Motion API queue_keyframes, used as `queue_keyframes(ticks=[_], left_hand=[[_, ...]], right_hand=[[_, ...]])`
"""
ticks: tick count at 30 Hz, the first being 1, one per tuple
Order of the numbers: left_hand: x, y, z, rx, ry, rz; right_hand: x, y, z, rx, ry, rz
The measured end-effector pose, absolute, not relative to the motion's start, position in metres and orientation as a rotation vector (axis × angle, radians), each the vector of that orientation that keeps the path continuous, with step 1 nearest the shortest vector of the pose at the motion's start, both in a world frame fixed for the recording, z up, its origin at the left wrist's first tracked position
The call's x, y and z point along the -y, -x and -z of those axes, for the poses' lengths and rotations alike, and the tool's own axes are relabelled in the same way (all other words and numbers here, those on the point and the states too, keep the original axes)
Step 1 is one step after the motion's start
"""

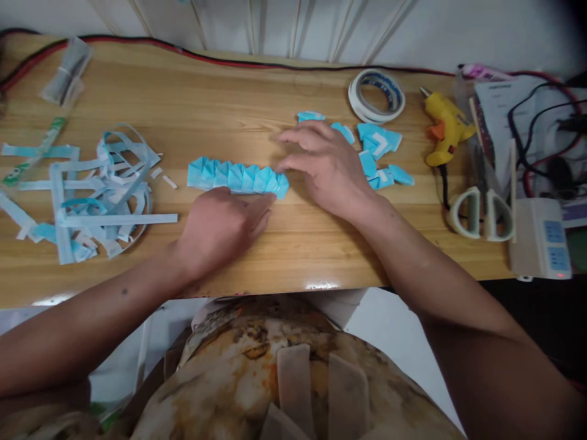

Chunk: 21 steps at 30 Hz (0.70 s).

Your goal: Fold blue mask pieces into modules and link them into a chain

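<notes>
A zigzag row of folded blue paper (227, 176) lies on the wooden table before me. My left hand (222, 223) rests against its near edge with the fingers curled down onto it; the thumb side reaches the row's right end. The undersides of those fingers are hidden. Just past that end is my right hand (332, 168), fingers spread apart, one fingertip close to the last fold; whether it touches I cannot tell. Several loose folded blue paper pieces (380, 142) lie beyond and beside my right hand, some with white strips on them.
Blue and white paper strips (114, 183) are heaped at left. A tape roll (376, 98), a yellow glue gun (444, 125), scissors (479, 211) and a white power strip (541, 238) lie at right. A red and black cable (183, 50) runs along the wall.
</notes>
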<state>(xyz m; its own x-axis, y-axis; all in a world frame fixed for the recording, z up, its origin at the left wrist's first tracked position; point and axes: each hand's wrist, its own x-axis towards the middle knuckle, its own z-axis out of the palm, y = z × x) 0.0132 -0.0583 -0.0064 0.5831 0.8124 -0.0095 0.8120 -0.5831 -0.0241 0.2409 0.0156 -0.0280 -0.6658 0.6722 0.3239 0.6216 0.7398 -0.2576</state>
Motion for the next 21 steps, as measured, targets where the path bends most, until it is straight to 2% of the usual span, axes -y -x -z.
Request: queue_keyframes(ticks=[4, 12, 21], left_hand=[[0.058, -0.012, 0.008, 1.461, 2.79, 0.013], [0.057, -0.012, 0.008, 1.514, 2.838, -0.021], [0.058, -0.009, 0.008, 1.484, 2.857, 0.064]], right_hand=[[-0.014, -0.245, 0.026, 2.448, 0.941, -0.153], [-0.006, -0.241, 0.021, 2.408, 0.822, -0.411], [-0.01, -0.249, 0.025, 2.361, 0.885, -0.3]])
